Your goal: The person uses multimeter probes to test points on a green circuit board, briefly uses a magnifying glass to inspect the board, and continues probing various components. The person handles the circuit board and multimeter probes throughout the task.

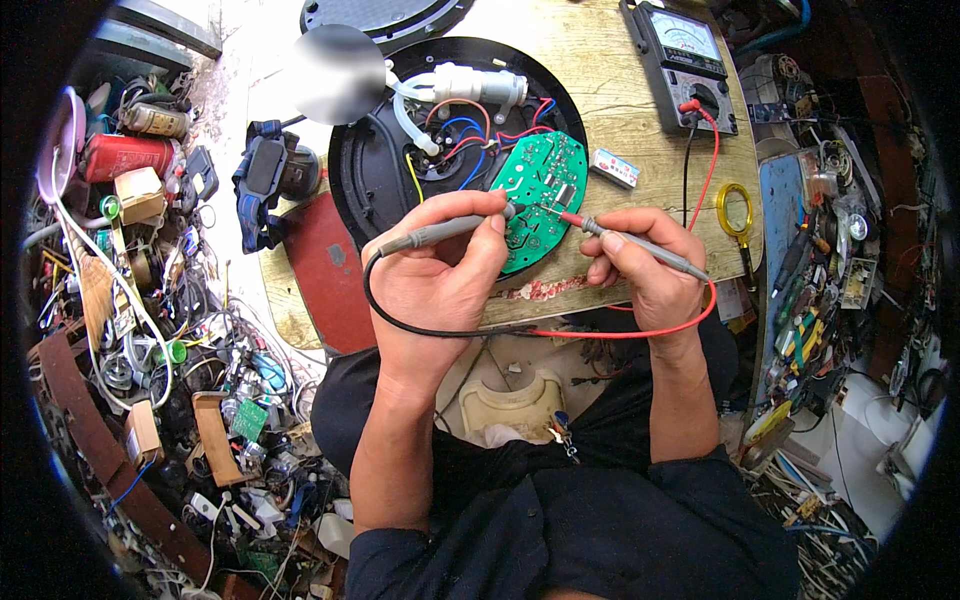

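A green circuit board (pixel 540 180) lies at the right side of an open round black housing (pixel 345 150) on the wooden table. My left hand (pixel 430 275) pinches a grey test probe (pixel 440 232) with a black lead, its dark tip over the board. In my right hand (pixel 650 265) is a grey-and-red test probe (pixel 650 252), whose red end also points at the board, close to the other tip. Whether either tip touches the board, I cannot tell. An analog multimeter (pixel 690 65) stands at the far right of the table, with a red plug and black and red leads.
A white pump-like part (pixel 470 85) with tubes and wires sits in the housing. Right of the board lies a small box (pixel 614 168). A yellow-rimmed magnifying glass (pixel 735 212) is at the table's right edge, a head strap (pixel 262 185) at the left. Heaped parts flank both sides.
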`<state>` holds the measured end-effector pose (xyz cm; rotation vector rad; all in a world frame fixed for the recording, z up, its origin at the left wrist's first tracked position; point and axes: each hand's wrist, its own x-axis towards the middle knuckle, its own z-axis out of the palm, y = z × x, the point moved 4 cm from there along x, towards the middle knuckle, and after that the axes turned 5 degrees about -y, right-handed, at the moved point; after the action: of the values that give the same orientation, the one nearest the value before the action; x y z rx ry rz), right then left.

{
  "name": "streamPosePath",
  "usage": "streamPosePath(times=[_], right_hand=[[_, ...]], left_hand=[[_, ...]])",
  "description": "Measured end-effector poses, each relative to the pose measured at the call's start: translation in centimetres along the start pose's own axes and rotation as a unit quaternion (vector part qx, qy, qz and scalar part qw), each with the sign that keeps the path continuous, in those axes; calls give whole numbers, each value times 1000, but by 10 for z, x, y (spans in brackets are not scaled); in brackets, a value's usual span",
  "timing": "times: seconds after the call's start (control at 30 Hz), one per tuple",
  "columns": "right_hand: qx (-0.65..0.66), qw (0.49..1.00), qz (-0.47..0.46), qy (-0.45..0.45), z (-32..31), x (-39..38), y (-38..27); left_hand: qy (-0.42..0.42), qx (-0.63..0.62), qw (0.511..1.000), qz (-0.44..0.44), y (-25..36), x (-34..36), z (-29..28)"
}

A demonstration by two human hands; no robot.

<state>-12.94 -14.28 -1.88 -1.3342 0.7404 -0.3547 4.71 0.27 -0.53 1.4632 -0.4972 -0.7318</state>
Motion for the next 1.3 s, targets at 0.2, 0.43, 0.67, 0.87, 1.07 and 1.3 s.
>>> streamPosePath(times=[0.2, 0.43, 0.67, 0.87, 1.07, 1.3], right_hand=[[5, 1000, 4, -3, 0, 0, 1], [-1, 1000, 9, 1, 1, 0, 1], [6, 1000, 22, 9, 2, -1, 0], [7, 1000, 19, 11, 2, -1, 0], [21, 1000, 15, 13, 5, 0, -4], [25, 999, 21, 15, 7, -1, -4]], left_hand=[[-2, -10, 1000, -8, -1, 0, 0], [-2, 13, 1000, -14, 0, 0, -1], [4, 17, 1000, -24, 3, 1, -1], [3, 24, 999, -27, 3, 1, 0], [5, 33, 999, -30, 4, 1, 1], [7, 19, 1000, -18, 4, 1, 1]])
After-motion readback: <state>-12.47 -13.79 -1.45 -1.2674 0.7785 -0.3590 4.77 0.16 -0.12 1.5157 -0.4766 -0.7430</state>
